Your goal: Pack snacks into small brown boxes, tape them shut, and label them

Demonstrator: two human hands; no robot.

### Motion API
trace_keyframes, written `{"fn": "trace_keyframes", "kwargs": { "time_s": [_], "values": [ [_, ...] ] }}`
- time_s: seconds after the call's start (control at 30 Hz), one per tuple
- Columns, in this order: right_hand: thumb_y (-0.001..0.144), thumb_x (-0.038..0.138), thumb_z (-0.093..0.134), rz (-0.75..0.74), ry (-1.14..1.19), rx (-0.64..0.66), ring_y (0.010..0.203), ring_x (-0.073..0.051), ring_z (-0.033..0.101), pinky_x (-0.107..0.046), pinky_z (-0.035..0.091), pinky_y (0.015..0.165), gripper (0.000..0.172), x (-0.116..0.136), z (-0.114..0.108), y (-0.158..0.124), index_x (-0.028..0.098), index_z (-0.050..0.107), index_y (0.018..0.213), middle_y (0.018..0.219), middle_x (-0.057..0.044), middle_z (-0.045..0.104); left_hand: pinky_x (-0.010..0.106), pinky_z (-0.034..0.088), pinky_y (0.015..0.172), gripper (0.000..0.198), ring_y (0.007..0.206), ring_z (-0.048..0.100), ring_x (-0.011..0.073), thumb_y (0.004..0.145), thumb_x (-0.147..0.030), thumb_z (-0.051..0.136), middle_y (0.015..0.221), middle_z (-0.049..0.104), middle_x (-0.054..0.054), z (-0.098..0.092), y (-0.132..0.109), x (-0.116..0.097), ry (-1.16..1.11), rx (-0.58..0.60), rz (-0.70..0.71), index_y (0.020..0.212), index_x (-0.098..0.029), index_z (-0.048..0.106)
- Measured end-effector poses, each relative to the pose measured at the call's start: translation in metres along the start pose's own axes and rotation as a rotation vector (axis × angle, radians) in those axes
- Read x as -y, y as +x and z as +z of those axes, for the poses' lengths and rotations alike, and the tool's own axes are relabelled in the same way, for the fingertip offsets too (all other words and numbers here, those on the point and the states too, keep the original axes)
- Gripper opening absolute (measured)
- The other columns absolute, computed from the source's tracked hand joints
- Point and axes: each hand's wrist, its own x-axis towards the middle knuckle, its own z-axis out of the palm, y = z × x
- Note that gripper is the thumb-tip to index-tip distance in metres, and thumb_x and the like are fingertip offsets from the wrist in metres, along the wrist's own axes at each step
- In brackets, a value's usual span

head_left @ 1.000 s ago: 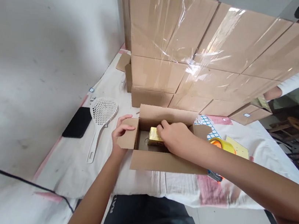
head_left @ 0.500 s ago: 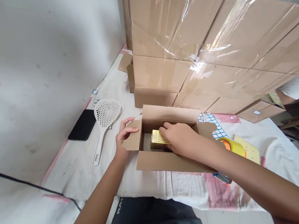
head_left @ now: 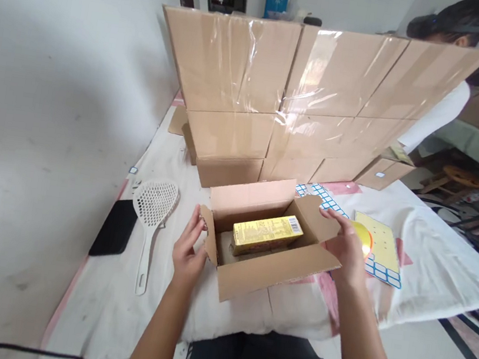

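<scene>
My left hand curls at the box's nine-o'clock flap; whether it pinches, I can't tell. My right hand stands wide-fingered at the three-o'clock flap. Between them, the yellow carton lies inside. Beyond: strainer at nine, tape at three, stack at twelve.

Packet inside carton, strainer left

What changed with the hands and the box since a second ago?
The right hand let go of the yellow carton and moved rightward to the right end flap of the cardboard box. The left end flap looks more raised. Unchanged: the left hand at that flap, the carton inside, the white skimmer beside the black phone.
</scene>
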Motion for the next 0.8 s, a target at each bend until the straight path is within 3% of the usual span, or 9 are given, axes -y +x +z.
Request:
{"fn": "trace_keyframes", "kwargs": {
  "time_s": [0.07, 0.17, 0.23, 0.33, 0.47, 0.57, 0.7, 0.8],
  "values": [
    [0.103, 0.062, 0.032, 0.044, 0.115, 0.154, 0.135, -0.031, 0.058, -0.05, 0.051, 0.107, 0.058, -0.012, 0.013, -0.013, 0.028, 0.067, 0.134, 0.14, -0.01, 0.066, 0.054, 0.043, 0.117, 0.044, 0.146, 0.046, 0.0297, 0.101, -0.029, 0.053, 0.159, 0.048, 0.007, -0.004, 0.003, 0.003, 0.03, 0.14, 0.104, 0.145, -0.034, 0.057],
    [0.104, 0.064, 0.028, -0.023, 0.075, 0.326, 0.149, -0.031, 0.041, -0.052, 0.03, 0.125, 0.061, -0.015, 0.023, -0.02, 0.03, 0.069, 0.135, 0.154, -0.005, 0.054, 0.06, 0.034, 0.121, 0.046, 0.151, 0.038, 0.0306, 0.105, -0.034, 0.04, 0.162, 0.043, 0.009, -0.009, 0.009, 0.003, 0.056, 0.308, 0.12, 0.149, -0.031, 0.053],
    [0.105, 0.062, 0.026, -0.087, 0.034, 0.342, 0.151, -0.031, 0.037, -0.054, 0.022, 0.128, 0.061, -0.017, 0.022, -0.019, 0.032, 0.069, 0.135, 0.157, -0.003, 0.051, 0.062, 0.029, 0.123, 0.05, 0.154, 0.031, 0.0327, 0.103, -0.041, 0.044, 0.166, 0.037, 0.011, -0.012, 0.011, 0.003, 0.055, 0.393, 0.101, 0.152, -0.03, 0.049],
    [0.104, 0.062, 0.029, -0.133, 0.053, 0.349, 0.152, -0.031, 0.035, -0.055, 0.021, 0.128, 0.058, -0.026, 0.016, -0.018, 0.034, 0.067, 0.136, 0.157, -0.002, 0.051, 0.065, 0.024, 0.123, 0.06, 0.156, 0.025, 0.0359, 0.096, -0.046, 0.059, 0.168, 0.029, 0.013, -0.017, 0.01, 0.0, 0.033, 0.463, 0.049, 0.153, -0.03, 0.046],
    [0.101, 0.065, 0.036, -0.137, 0.092, 0.383, 0.152, -0.033, 0.035, -0.054, 0.023, 0.127, 0.057, -0.033, 0.015, -0.021, 0.034, 0.066, 0.138, 0.158, -0.002, 0.049, 0.068, 0.022, 0.122, 0.064, 0.156, 0.022, 0.0396, 0.088, -0.05, 0.07, 0.169, 0.027, 0.016, -0.019, 0.008, -0.007, 0.003, 0.469, -0.03, 0.146, -0.028, 0.052],
    [0.098, 0.073, 0.035, -0.164, 0.11, 0.392, 0.152, -0.034, 0.035, -0.053, 0.025, 0.127, 0.065, -0.032, 0.018, -0.025, 0.035, 0.061, 0.144, 0.159, -0.003, 0.048, 0.067, 0.025, 0.121, 0.062, 0.153, 0.029, 0.0404, 0.081, -0.049, 0.079, 0.165, 0.033, 0.017, -0.014, 0.01, -0.011, 0.016, 0.401, -0.021, 0.136, -0.027, 0.059],
    [0.091, 0.08, 0.041, -0.181, 0.133, 0.316, 0.147, -0.036, 0.039, -0.055, 0.028, 0.124, 0.073, -0.029, 0.025, -0.027, 0.032, 0.06, 0.143, 0.153, -0.007, 0.052, 0.065, 0.031, 0.119, 0.055, 0.147, 0.04, 0.0388, 0.085, -0.063, 0.069, 0.156, 0.048, 0.015, -0.008, 0.012, -0.011, -0.005, 0.294, 0.004, 0.127, -0.028, 0.067],
    [0.095, 0.069, 0.047, -0.099, 0.093, 0.224, 0.14, -0.033, 0.046, -0.054, 0.033, 0.12, 0.063, -0.024, 0.034, -0.024, 0.033, 0.056, 0.147, 0.143, -0.008, 0.059, 0.063, 0.033, 0.119, 0.058, 0.15, 0.036, 0.0398, 0.088, -0.062, 0.066, 0.159, 0.046, 0.015, -0.006, 0.009, -0.01, -0.052, 0.273, -0.104, 0.134, -0.027, 0.066]
  ]
}}
